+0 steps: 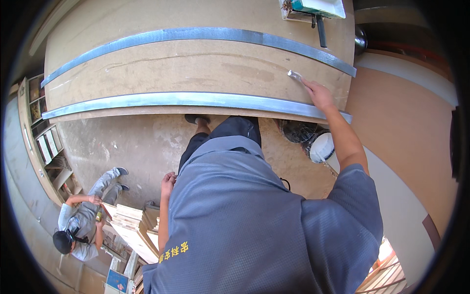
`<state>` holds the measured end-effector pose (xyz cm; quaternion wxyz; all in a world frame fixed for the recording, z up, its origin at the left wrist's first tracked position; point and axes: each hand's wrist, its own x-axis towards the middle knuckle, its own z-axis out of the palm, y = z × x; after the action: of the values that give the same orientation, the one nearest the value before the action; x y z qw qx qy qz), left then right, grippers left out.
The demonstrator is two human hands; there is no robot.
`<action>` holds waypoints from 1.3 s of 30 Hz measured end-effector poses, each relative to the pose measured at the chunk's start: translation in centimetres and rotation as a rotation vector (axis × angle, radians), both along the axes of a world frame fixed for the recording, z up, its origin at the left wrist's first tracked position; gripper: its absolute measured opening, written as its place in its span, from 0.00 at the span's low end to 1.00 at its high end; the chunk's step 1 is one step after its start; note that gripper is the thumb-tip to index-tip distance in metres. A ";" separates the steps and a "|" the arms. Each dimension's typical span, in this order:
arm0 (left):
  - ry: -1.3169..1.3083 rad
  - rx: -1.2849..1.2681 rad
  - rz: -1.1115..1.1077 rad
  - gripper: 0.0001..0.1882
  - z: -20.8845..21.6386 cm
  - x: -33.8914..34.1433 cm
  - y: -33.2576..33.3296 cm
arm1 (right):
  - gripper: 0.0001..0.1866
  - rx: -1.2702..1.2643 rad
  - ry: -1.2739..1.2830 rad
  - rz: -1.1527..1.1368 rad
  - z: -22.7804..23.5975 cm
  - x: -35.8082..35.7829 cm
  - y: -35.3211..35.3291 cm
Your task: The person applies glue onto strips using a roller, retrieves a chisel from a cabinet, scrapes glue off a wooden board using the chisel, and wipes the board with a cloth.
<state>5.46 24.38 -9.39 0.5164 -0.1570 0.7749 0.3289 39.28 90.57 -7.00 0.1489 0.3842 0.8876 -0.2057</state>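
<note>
My right hand (320,95) reaches over the brown board (205,61) on the worktable, closed around a small tool with a whitish-silver end (295,75). Its exact kind is too small to make out. Two long strips lie across the board: a far blue-grey strip (196,33) and a near strip (186,99) with a pale, shiny surface along the front edge. The tool's end is between them, toward the right. My left hand (168,184) hangs beside my left hip, away from the table, fingers curled with nothing visible in them.
A white and green tray (318,7) with a black-handled tool (321,32) is at the far right. Buckets (321,147) stand under the table's right side. Large panels (401,127) are on the right. Behind left, a co-worker (81,223) stands near stacked boards (128,215).
</note>
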 end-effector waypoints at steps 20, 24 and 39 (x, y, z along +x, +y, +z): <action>0.067 0.117 0.277 0.10 -0.6 6.1 -8.2 | 0.17 -0.056 0.292 0.400 -5.4 -43.3 -12.0; -0.005 0.033 0.371 0.08 -1.3 6.0 -10.2 | 0.17 -0.059 0.222 0.436 -4.3 -53.2 -17.8; -0.009 0.017 0.675 0.15 -1.9 -13.4 -22.1 | 0.20 -0.034 0.073 0.294 -4.3 -73.4 -26.7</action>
<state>-7.99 2.29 -11.26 0.3831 -0.4018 0.6743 0.4870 -34.11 63.85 -11.35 0.1516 0.2400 0.9355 -0.2106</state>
